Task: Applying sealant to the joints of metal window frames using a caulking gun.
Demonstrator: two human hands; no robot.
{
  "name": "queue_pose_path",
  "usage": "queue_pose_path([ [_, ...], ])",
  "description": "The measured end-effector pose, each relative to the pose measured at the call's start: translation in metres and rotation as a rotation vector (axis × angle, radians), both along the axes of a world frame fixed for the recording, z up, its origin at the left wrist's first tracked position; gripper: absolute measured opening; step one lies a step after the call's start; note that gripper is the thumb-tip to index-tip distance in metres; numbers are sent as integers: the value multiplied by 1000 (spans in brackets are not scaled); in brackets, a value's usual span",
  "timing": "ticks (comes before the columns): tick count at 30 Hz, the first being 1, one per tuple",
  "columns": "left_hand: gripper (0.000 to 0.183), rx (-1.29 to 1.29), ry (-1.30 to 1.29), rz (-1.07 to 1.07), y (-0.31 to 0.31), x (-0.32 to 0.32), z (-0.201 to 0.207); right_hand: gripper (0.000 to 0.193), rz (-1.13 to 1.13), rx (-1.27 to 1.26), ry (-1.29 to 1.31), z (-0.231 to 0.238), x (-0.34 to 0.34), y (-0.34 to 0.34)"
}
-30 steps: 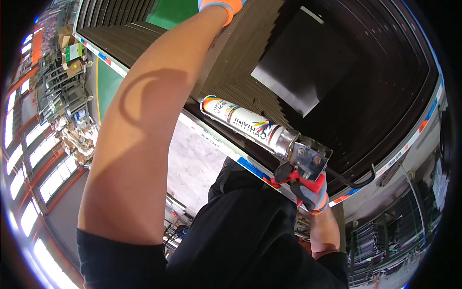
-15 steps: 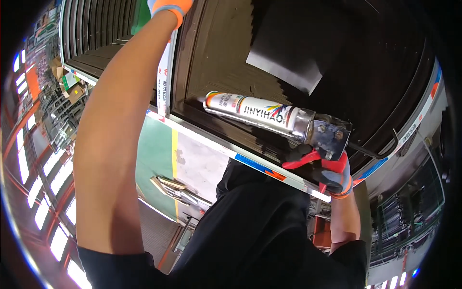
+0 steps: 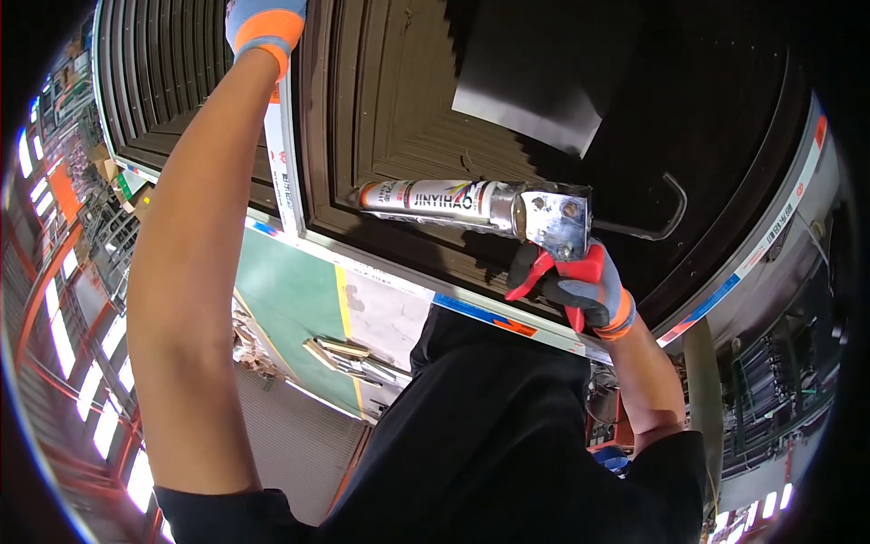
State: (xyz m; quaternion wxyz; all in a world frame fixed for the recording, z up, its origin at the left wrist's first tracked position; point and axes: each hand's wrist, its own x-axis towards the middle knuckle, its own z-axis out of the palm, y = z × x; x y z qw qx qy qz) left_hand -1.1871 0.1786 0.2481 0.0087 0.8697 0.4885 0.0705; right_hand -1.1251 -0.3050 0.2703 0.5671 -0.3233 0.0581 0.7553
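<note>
My right hand, in a grey and orange glove, is wrapped round the red handle of a caulking gun. A white sealant cartridge with coloured print lies in its cradle, the tip end pointing left. The gun is held roughly level over a large dark brown ribbed panel frame, close to its near edge. A bent metal rod sticks out from the gun's back. My left hand, gloved alike, reaches to the far left by a white-taped divider; its fingers are cut off by the upper edge.
A silver-white rim with blue and orange tape runs along the panel's near side. A grey sheet lies on the panel. Below, several long strips lie on the green floor. Racks stand at the right.
The caulking gun and my right hand have shifted left, and the gun lies more level. My left hand has moved left, and the green thing beside it no longer shows.
</note>
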Motion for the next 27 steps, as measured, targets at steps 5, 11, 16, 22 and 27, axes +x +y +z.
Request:
queue_pose_path([
  [5, 39, 1, -12, 21, -6, 5, 5, 46, -99, 20, 121, -5, -7, 7],
  [11, 39, -60, -25, 16, -4, 5, 4, 40, -70, 34, 45, -11, -9, 13],
  [16, 40, 19, 0, -9, -6, 4, 4, 32, -44, 54, -9, -16, -8, 24],
  [22, 42, 12, 19, 2, -9, 4, 6, 29, -40, 84, -41, -20, -6, 33],
  [27, 44, 34, 44, 9, -8, 4, 5, 30, -29, 55, -68, -14, 0, 31],
])
